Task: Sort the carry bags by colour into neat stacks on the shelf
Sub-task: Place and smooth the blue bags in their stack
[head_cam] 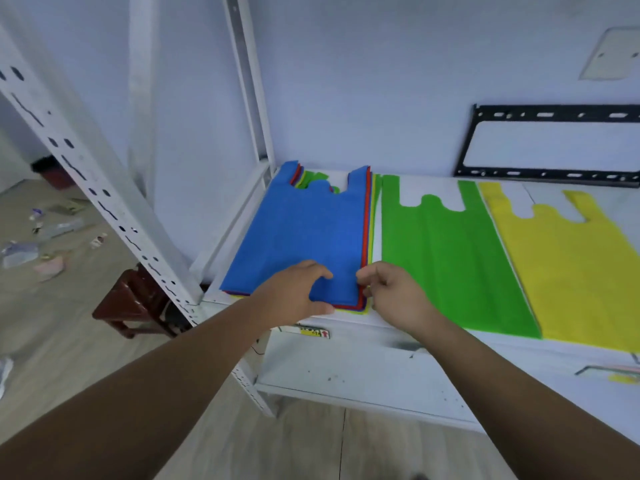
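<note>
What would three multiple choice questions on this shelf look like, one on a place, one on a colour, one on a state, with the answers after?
1. Where does the green bag lie?
A. Between the mixed pile and the yellow bag
B. On the floor
C. On the stool

2. What colour is the top bag of the mixed pile?
A. Red
B. Blue
C. Yellow

3. What is the left hand doing?
A. Hanging clear of the shelf
B. Holding the black bracket
C. Resting on the near edge of the blue bag

Answers: 1 A, it lies flat with the pile to its left and the yellow bag to its right. 2 B, blue covers the pile, with red and yellow edges showing beneath. 3 C, its fingers lie on the blue bag, while the right hand pinches the pile's near right corner.
</note>
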Motion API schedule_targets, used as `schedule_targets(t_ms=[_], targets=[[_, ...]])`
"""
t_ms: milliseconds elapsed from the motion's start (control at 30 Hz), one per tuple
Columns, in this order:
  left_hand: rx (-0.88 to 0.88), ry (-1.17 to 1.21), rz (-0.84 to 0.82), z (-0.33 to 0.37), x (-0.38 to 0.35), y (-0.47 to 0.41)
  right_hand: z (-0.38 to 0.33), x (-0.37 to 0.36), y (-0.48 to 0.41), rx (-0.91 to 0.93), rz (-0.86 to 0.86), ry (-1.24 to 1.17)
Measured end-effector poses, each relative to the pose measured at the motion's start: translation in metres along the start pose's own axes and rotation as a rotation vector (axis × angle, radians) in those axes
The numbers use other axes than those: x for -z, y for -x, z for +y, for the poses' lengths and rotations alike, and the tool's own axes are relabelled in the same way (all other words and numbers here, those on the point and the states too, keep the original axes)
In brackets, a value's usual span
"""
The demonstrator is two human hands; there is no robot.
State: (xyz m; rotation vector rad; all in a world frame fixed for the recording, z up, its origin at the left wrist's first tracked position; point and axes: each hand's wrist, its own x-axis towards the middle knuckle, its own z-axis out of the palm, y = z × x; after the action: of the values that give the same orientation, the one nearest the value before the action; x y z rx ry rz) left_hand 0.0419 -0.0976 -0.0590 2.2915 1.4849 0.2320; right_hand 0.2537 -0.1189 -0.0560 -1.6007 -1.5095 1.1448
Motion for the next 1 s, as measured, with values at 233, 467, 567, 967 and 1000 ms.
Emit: schedule_targets(t_ms=[233,467,567,967,1000], targets=[[-0.098,0.086,0.098,-0.010,0.002,-0.009,-0.013,0.000,0.007,-0.177,0.098,-0.228],[-0.113,0.054,0.091,-0.012,-0.002,-0.006,-0.021,-0.005,0.003,-0.321,0.140,-0.461],[-0.113,0.037,0.092,-0.013,-0.002,-0.007,-0.023,-0.005,-0.002,-0.378,0.149,-0.554],[-0.143,-0.039,0.039,-0.011,0.002,-0.009,-0.024,-0.002,-0.009,-0.456,0.105,-0.507],[-0.152,-0.054,0.062,-0.011,0.002,-0.010,-0.024,-0.002,-0.011,-0.447,0.115,-0.502]])
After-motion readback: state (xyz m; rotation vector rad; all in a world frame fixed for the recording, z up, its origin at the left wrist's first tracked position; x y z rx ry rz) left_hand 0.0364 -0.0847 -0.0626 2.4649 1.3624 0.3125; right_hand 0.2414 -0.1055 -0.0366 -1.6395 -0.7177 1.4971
